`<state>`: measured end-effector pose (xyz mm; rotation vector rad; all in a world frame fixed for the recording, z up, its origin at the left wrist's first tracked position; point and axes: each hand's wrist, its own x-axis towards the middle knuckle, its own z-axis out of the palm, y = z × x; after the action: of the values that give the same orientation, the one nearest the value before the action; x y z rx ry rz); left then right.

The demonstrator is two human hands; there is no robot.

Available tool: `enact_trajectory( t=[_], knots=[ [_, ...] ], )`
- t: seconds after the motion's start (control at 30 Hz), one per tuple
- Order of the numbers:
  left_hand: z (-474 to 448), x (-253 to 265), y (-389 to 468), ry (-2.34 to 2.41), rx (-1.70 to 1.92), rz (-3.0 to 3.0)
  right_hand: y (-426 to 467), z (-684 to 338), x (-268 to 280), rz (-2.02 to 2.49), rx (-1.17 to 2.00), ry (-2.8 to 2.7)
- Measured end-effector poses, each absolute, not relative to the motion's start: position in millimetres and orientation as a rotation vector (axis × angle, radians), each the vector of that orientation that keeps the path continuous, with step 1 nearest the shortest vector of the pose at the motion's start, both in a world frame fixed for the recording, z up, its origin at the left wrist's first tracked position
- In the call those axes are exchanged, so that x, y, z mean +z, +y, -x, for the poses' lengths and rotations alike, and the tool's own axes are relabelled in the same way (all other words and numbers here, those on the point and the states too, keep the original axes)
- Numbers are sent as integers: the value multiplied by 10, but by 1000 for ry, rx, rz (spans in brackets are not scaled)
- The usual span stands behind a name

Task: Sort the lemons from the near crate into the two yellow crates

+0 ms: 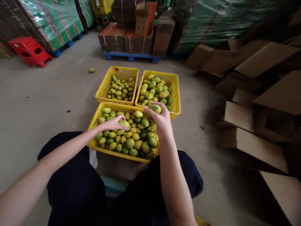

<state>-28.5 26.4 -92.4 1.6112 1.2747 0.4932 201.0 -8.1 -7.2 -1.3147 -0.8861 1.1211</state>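
Note:
Three yellow plastic crates hold green and yellow lemons. My left hand [115,122] is closed on a pale green lemon [124,124], just above the fruit in the near crate [122,155]. My right hand [161,116] grips a greener lemon [155,109] between thumb and fingers, over the border of the near crate and the far right crate [177,94]. The far left crate [101,89] holds smaller-looking fruit and stands beside the far right one. My right hand hides part of the near crate's right corner.
One loose lemon [91,70] lies on the floor left of the crates. A red stool [30,50] stands at far left. Behind, flattened cartons [115,40] are stacked on a blue pallet [131,57]. Open cardboard boxes [256,144] pile up on the right.

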Motion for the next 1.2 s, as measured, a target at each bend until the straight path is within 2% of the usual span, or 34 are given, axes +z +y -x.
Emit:
enact_trajectory(
  t=[0.13, 0.3, 0.53, 0.7, 0.87, 1.03, 1.2],
  knots=[
    [272, -532, 239, 1024, 644, -1333, -127, -1804, -178, 1385, 1152, -1056],
    [264, -495, 202, 818, 895, -951, -196, -1589, -251, 1346, 1251, -1239],
    [258, -434, 271, 723, 1034, -776, -197, -1378, -360, 1267, 1528, -1168],
    [263, -281, 217, 679, 1126, -447, -114, -1344, -434, 1113, 1670, -828],
    [151, -273, 181, 666, 1051, -399, -91, -1378, -410, 866, 1560, -669],
    [-5, -358, 146, 687, 1309, -467, -93, -1443, -357, 760, 1591, -525],
    [-71, -418, 117, 707, 1370, -497, -62, -1391, -445, 815, 1476, -479]
  ],
)
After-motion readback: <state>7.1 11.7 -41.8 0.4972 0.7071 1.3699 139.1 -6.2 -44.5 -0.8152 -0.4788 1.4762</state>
